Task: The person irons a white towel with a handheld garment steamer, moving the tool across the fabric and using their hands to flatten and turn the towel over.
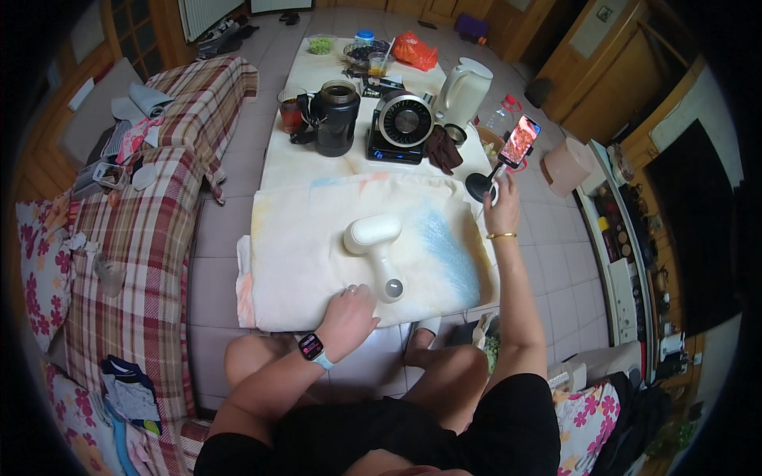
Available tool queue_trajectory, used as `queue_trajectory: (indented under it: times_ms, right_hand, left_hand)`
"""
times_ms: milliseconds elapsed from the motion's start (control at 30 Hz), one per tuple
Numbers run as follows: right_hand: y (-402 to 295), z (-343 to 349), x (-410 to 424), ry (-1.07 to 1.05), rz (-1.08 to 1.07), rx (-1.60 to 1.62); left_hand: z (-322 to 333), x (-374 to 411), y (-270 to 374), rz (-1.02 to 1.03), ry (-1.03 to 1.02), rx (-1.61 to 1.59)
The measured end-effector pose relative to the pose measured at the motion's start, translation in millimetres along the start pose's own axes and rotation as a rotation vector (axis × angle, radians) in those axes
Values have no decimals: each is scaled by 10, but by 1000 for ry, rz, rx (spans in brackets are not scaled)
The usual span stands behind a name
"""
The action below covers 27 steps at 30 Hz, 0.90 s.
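My left hand rests on the near edge of a folded pale cloth with blue and orange patches. Its thumb is apart from the curled fingers, and I see nothing held in it. Just beyond, a white handheld appliance with a ribbed head lies on the cloth, its grey-capped handle end towards me. My right hand is at a black phone stand, fingers close to a white cable below the lit phone. Whether those fingers grip the cable or the stand is unclear.
Farther along the table stand a black open-topped flask, a fan-like device, a white kettle and a glass of dark drink. A plaid-covered sofa runs along the left. A pink bin stands right.
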State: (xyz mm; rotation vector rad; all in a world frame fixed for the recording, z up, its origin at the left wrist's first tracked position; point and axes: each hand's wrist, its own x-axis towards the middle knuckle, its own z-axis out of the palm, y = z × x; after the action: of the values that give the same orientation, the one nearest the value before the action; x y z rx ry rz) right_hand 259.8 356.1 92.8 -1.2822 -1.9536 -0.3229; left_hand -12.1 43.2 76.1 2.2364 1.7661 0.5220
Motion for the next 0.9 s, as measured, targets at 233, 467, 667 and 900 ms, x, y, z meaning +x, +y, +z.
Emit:
queue_trajectory:
  times_ms: [233, 467, 667, 900]
  right_hand:
    - [365, 173, 389, -45, -8, -134]
    - [536, 285, 524, -68, -18, -185]
    - [673, 240, 811, -97, 0, -252]
    - [720, 62, 861, 38, -24, -120]
  left_hand:
    - [-17, 42, 0, -29, -23, 26]
    - [-1, 67, -2, -23, -2, 40]
    - [-6, 76, 6, -23, 14, 40]
    - [22, 92, -9, -12, 31, 15]
